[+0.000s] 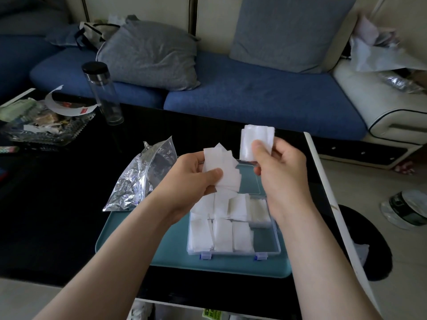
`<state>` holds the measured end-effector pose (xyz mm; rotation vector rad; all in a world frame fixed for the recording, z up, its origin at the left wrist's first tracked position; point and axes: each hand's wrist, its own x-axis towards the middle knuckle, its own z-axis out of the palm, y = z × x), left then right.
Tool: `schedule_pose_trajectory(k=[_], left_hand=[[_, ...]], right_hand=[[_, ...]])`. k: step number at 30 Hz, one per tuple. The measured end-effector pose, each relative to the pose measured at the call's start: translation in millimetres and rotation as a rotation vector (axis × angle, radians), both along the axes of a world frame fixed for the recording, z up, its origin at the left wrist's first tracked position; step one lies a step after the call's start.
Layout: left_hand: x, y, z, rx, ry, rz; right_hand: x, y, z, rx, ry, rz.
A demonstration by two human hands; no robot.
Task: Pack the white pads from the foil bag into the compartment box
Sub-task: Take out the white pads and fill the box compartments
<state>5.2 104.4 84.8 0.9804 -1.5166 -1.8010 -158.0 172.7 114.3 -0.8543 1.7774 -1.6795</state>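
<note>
above the compartment box (265, 249), left hand (194, 179) grips fanned pads (225, 169), right hand (279, 162) one pad (253, 139).

The pads (223, 169) are white and the foil bag (138, 179) is silver with blue print. The clear compartment box (265, 239) has blue latches (205, 255) on a teal tray (129, 232).

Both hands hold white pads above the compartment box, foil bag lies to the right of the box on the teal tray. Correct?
Not quite. The head view shows the foil bag lying to the left of the compartment box, partly on the teal tray, not to the right. The rest holds: left hand and right hand each hold white pads above the box.
</note>
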Motion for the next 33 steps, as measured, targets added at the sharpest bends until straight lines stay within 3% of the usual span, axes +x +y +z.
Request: schedule_pose_trajectory(k=[4, 8, 13, 18, 25, 33], left_hand=[[0, 2, 3, -0.131, -0.046, -0.023], [-2, 6, 5, -0.166, -0.045, -0.051], [-1, 1, 1, -0.057, -0.008, 0.045], [3, 0, 6, 0.042, 0.013, -0.022], [3, -3, 8, 0.135, 0.011, 0.042], [2, -1, 8, 0.134, -0.022, 0.122]], right_hand=[[6, 6, 0, 0.157, 0.052, 0.223], [11, 5, -2, 0.195, 0.163, 0.236], [2, 6, 3, 0.177, 0.132, 0.27], [-3, 10, 2, 0.236, 0.369, 0.532], [2, 8, -8, 0.26, 0.736, 0.47], [4, 9, -7, 0.35, 0.672, 0.495]])
